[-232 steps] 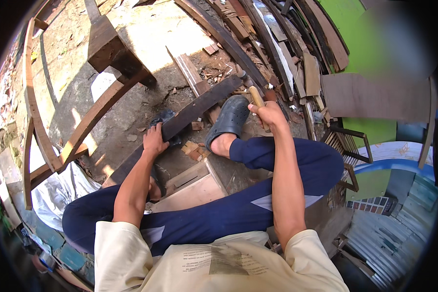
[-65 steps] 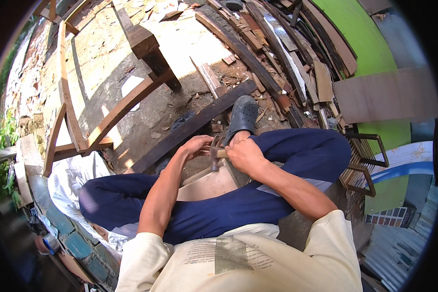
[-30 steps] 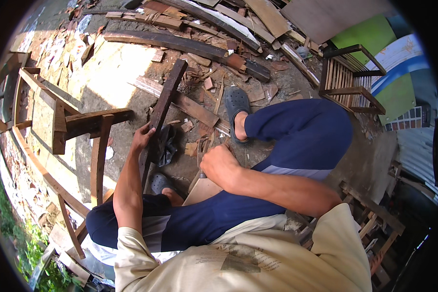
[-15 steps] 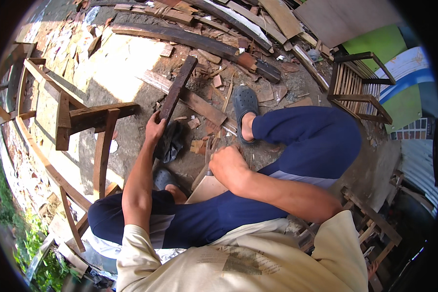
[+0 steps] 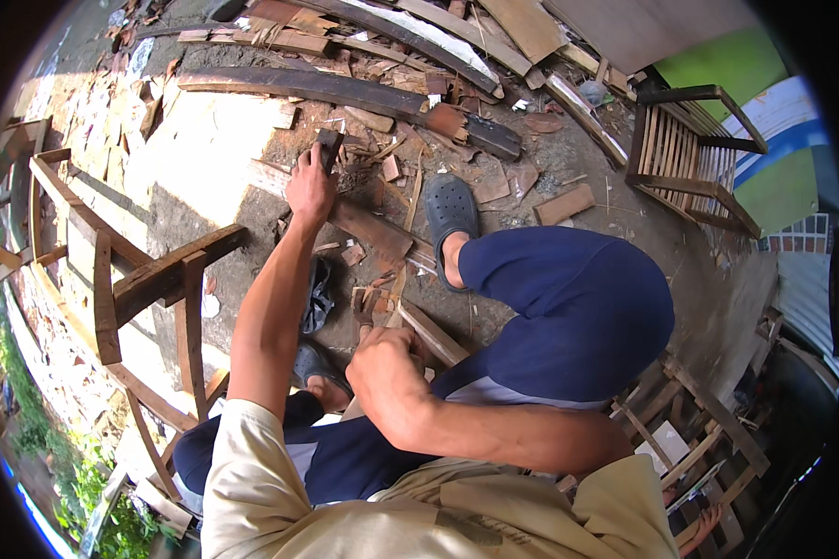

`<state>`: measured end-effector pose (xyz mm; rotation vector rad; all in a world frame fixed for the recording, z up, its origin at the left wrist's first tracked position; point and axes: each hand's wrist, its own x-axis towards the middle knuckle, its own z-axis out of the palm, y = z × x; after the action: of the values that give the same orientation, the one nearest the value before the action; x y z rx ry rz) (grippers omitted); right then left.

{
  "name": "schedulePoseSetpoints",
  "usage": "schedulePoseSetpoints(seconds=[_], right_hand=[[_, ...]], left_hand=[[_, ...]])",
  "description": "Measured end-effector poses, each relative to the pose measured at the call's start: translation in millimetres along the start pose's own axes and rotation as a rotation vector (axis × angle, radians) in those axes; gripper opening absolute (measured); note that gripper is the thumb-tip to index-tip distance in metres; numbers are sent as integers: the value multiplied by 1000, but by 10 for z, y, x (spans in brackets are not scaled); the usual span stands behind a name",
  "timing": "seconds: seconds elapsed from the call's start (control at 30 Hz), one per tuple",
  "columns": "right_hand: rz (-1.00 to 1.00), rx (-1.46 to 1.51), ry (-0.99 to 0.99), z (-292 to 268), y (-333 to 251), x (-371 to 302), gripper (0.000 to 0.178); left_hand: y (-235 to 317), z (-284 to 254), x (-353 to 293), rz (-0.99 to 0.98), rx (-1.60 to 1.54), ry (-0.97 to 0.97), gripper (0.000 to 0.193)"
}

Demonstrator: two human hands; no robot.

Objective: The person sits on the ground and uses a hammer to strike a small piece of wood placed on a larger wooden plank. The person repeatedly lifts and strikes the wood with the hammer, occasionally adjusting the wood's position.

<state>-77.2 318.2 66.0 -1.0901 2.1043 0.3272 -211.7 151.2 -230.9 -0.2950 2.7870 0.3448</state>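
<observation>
My left hand is stretched forward, its fingers closed round a dark wooden bar. The bar now points nearly along my line of sight, so little more than its end shows. In front of my lap my right hand is a closed fist round what looks like a hammer, with a rusty brown head sticking out beyond the thumb side. Much of its handle is hidden by the fist. Beside that hand a pale wooden board slants between my legs.
Wooden frames stand on the left. A dark slatted wooden chair-like frame is at the far right. Long planks and scraps litter the ground ahead. A black plastic bag lies near my left foot. At lower right another person's hand shows.
My left hand has moved forward and the bar has swung from lying lengthwise to nearly end-on. My right hand has shifted left and nearer to me, bringing the hammer-like tool's head into clearer view.
</observation>
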Motion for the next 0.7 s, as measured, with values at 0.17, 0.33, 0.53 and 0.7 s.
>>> schedulePoseSetpoints(seconds=[0.17,0.33,0.53,0.7], right_hand=[[0,-37,70,58,-3,-46,13],[77,49,34,88,129,-158,14],[46,12,21,120,185,-213,17],[9,115,15,141,260,-207,15]], left_hand=[[-120,-43,80,-15,-15,-69,71],[-222,-258,115,320,-577,-171,72],[-161,-1021,-428,257,-843,-366,72],[-144,-1142,-580,205,-975,-330,59]])
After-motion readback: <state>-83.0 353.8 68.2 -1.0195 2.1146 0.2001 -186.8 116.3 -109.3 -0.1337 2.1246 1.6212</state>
